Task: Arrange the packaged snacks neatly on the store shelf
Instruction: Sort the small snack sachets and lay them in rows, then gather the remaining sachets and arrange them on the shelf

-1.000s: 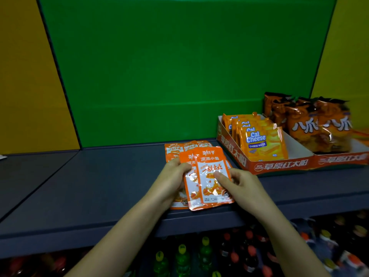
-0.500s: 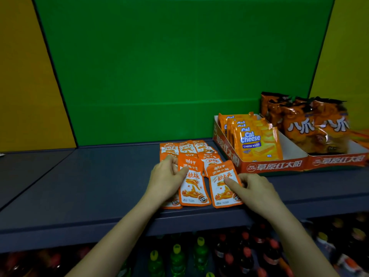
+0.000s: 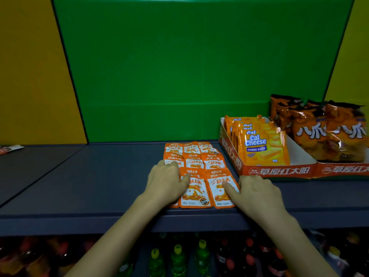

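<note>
Pressing orange snack packets (image 3: 196, 188) flat; left hand (image 3: 166, 182), right hand (image 3: 257, 190) fingers (image 3: 228, 187) loosely straight

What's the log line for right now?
task: arranging orange packets | left hand: rests on front-left packets | right hand: touches front-right packet | shelf: packets lying in rows

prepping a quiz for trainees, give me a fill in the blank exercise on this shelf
The small flat orange snack packets lie on the dark grey shelf in rows of ____.
The yellow wafer packs in the red cardboard tray read Cal ____.
The wall panel behind the packets is ____.
Missing: three; Cheese; green.
</note>
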